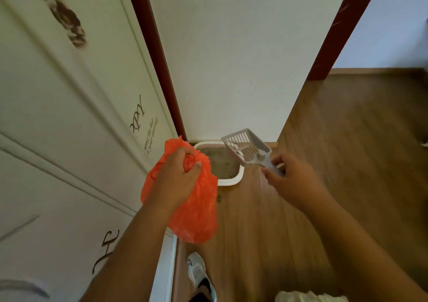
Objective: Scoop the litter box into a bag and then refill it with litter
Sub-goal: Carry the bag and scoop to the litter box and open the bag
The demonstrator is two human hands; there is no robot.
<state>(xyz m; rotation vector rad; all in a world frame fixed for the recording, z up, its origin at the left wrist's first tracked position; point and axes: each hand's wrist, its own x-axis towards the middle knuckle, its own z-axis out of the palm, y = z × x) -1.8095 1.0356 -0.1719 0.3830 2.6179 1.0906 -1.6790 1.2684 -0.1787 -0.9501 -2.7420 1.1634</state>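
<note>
A white litter box (231,180) with pale grey litter sits on the wood floor in the corner against the wall. My left hand (178,179) grips the bunched top of an orange plastic bag (196,218), which hangs down in front of the box's left half. My right hand (291,179) holds the handle of a white slotted scoop (245,147), raised above the box's right edge with nothing visible in it.
A cream door with lettering (69,139) stands close on the left, and a white wall (243,58) with dark red trim rises behind the box. Wood floor (335,151) spreads to the right. My white shoe (199,274) is below the bag. A pale bag (310,296) shows at the bottom edge.
</note>
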